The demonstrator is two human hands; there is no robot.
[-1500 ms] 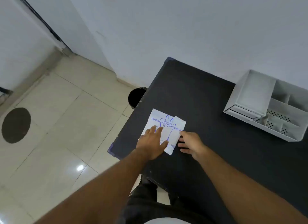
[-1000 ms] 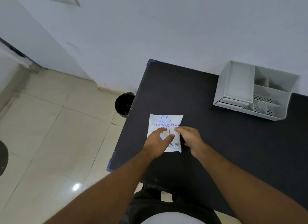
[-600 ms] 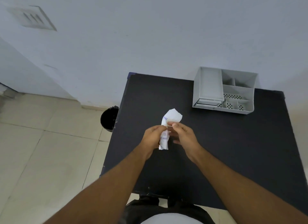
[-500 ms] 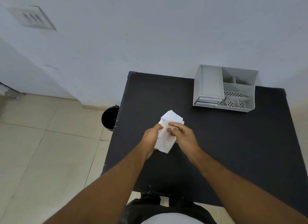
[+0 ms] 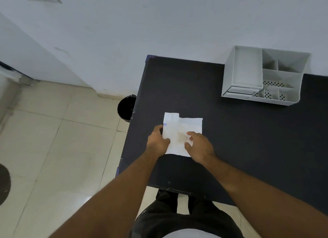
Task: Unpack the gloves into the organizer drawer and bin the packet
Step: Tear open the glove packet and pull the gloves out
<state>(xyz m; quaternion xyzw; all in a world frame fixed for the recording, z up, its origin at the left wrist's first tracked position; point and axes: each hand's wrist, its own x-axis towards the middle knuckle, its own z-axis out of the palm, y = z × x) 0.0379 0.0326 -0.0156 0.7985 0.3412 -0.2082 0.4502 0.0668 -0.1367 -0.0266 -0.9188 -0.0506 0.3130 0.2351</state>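
The white glove packet (image 5: 184, 126) is turned blank side up over the black table (image 5: 248, 140), with a scrap of blue print at its left edge. My left hand (image 5: 158, 140) grips its left edge, thumb on top. My right hand (image 5: 199, 145) pinches the packet's lower right part, fingers curled on the plastic. The grey organizer (image 5: 262, 76) stands at the table's back right, and its drawer front (image 5: 241, 91) looks closed. A small black bin (image 5: 126, 107) sits on the floor by the table's left side.
A white wall runs behind the table. Beige floor tiles (image 5: 62, 140) spread to the left. My legs in dark trousers stand at the table's near edge.
Both hands lifted the packet off the table, turned it over and spread it flat again; the printed side no longer faces up. The view has swung right.
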